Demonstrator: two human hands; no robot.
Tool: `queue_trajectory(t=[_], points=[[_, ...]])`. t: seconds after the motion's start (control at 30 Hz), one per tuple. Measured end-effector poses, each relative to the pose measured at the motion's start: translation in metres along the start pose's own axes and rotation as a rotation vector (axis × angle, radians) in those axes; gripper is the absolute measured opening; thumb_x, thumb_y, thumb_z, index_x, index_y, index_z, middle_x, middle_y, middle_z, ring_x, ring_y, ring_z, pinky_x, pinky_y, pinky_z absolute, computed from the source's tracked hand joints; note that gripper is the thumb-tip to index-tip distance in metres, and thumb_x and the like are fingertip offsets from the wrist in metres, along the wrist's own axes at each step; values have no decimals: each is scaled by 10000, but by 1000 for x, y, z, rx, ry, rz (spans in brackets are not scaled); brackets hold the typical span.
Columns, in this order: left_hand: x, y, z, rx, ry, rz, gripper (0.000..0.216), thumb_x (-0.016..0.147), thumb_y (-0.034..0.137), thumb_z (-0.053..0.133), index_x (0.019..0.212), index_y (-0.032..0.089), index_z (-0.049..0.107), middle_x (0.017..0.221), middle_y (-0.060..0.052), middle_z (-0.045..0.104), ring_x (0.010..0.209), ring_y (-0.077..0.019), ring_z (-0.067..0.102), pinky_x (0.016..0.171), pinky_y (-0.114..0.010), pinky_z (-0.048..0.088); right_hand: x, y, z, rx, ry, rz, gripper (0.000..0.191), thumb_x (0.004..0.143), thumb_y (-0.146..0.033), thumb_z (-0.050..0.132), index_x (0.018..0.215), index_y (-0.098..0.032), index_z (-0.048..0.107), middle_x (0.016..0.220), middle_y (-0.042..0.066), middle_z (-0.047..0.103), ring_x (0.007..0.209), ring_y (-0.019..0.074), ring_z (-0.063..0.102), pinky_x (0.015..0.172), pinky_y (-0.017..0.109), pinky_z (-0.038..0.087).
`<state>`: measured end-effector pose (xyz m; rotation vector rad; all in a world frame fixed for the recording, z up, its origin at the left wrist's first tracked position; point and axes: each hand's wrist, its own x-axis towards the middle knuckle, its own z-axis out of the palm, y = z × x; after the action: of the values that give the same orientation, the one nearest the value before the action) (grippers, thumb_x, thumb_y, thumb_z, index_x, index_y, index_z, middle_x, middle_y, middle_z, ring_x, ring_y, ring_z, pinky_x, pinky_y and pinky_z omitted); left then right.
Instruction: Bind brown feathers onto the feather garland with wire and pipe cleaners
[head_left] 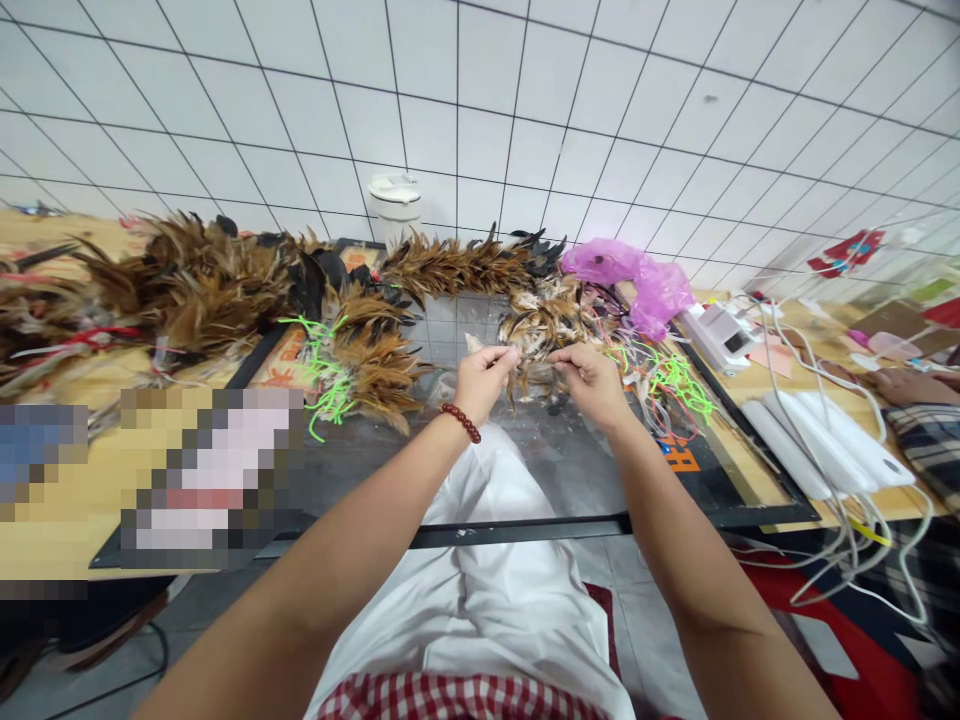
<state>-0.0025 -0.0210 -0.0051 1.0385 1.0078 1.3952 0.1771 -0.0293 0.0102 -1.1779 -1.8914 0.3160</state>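
My left hand (pixel 484 382), with a red-brown bead bracelet (pixel 460 423) at the wrist, is closed in a pinch over the dark glassy tabletop. A pale feather tip (pixel 473 343) shows at its knuckles, so it appears to grip a feather. Just to the right, my right hand (pixel 592 383) is pinched too; whatever sits between its fingertips is too small to make out. Directly beyond both hands lies a loose heap of brown and cream feathers (pixel 544 318). A bundle of brown feathers (pixel 379 355) tied with neon-green strings (pixel 324 375) lies to the left.
Long feather garlands (pixel 457 262) lie along the back and left. A white lidded cup (pixel 395 205) stands by the tiled wall. On the right are a pink plastic bag (pixel 630 275), more green strings (pixel 679 385), white power strips (pixel 832 440) with cables, and another person's plaid sleeve (pixel 922 435).
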Motion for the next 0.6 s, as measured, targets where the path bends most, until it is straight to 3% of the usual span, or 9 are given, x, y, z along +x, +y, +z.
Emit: queue_trajectory(t=[0.13, 0.27, 0.47, 0.6], points=[[-3, 1, 1, 96, -86, -4, 171, 735, 310, 697, 742, 141, 723, 483, 16, 573, 403, -55, 410, 443, -207, 288, -4, -9, 3, 207, -17, 84, 245, 801, -266, 608, 1019, -198, 698, 910, 53, 727, 822, 189, 668, 807, 343, 523], [-8, 5, 4, 141, -166, -49, 151, 746, 282, 692, 739, 135, 724, 382, 31, 510, 362, -66, 397, 425, -205, 288, -7, -12, 7, 122, 15, 36, 214, 826, -281, 598, 998, -223, 712, 958, 50, 734, 891, 201, 670, 871, 372, 515], [-11, 9, 7, 118, -247, -76, 148, 725, 278, 702, 690, 135, 715, 513, 1, 616, 391, -59, 443, 412, -200, 298, -9, -16, 8, -58, 60, -105, 212, 880, -296, 566, 1029, -244, 707, 945, 50, 738, 901, 201, 661, 890, 364, 485], [-9, 7, 7, 106, -256, -92, 158, 717, 289, 701, 717, 132, 715, 586, -14, 652, 400, -47, 447, 413, -195, 296, -9, -15, 8, -117, 46, -199, 292, 901, -209, 504, 1137, -256, 670, 997, 47, 744, 942, 200, 671, 890, 368, 493]])
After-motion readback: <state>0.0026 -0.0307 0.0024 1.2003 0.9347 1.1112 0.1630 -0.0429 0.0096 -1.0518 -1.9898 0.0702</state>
